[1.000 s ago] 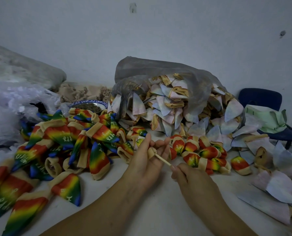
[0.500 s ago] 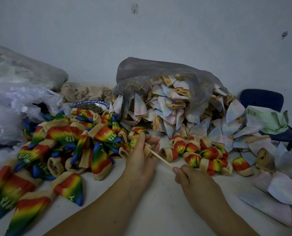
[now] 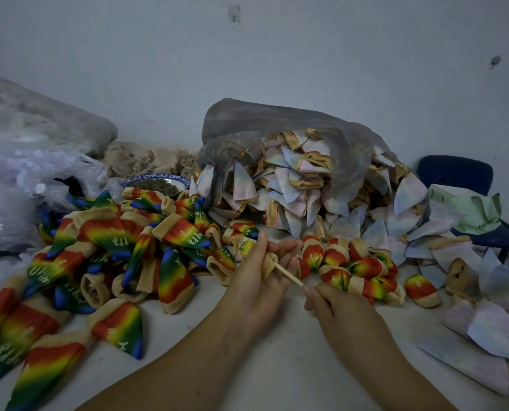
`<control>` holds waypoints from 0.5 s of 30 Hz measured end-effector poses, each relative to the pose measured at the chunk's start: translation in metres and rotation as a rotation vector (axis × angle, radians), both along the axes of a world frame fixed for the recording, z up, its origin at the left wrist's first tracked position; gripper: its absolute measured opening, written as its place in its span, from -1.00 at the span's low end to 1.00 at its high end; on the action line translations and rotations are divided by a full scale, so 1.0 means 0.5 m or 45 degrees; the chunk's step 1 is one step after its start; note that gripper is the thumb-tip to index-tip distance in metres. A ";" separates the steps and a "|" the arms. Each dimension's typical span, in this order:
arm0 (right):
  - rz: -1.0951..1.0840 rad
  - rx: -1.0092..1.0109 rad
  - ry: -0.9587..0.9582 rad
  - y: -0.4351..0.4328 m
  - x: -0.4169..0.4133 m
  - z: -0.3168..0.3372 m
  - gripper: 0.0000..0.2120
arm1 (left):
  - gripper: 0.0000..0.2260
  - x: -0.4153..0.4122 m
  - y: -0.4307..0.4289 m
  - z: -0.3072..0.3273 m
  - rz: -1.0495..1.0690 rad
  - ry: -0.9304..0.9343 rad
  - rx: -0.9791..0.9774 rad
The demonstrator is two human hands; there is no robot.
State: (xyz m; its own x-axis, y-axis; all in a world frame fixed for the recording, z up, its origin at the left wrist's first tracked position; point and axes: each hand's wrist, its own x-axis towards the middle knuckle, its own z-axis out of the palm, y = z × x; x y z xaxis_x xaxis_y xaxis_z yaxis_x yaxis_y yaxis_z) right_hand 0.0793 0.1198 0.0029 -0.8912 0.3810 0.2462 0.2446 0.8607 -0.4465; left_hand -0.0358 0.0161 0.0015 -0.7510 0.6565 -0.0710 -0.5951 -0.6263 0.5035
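Observation:
My left hand (image 3: pixel 259 277) grips a small tan fabric piece (image 3: pixel 269 262) above the white table, its fingers curled round it. A thin wooden stick (image 3: pixel 290 275) runs from that piece down to my right hand (image 3: pixel 333 307), which pinches the stick's near end. The stick's far tip is inside the fabric and hidden. Rainbow-printed cones (image 3: pixel 110 256) with tan cuffs lie heaped to the left. A short row of small rainbow pieces (image 3: pixel 351 268) lies just behind my hands.
A grey plastic bag (image 3: pixel 277 126) spills pale inside-out cones (image 3: pixel 294 188) at the back centre and right. A blue-rimmed bowl (image 3: pixel 155 185) stands behind the rainbow heap. Clear plastic (image 3: pixel 16 188) bulks at left. A blue chair (image 3: pixel 466 185) with green cloth is at right.
My left hand shifted left to the heap, then came back to the centre with the tan piece held higher. The right hand kept hold of the stick and barely moved.

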 end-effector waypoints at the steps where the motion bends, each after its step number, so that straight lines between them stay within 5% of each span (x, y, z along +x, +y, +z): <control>1: -0.002 0.017 -0.004 0.002 0.000 0.002 -0.66 | -0.63 -0.001 -0.001 0.000 0.016 0.027 -0.018; 10: 0.012 0.212 -0.133 0.031 0.009 0.024 -0.58 | -0.79 -0.002 0.005 -0.007 0.170 0.227 -0.283; 15: 0.163 0.275 -0.142 0.073 0.020 0.050 -0.63 | -0.79 0.003 -0.012 0.001 0.000 0.379 -0.272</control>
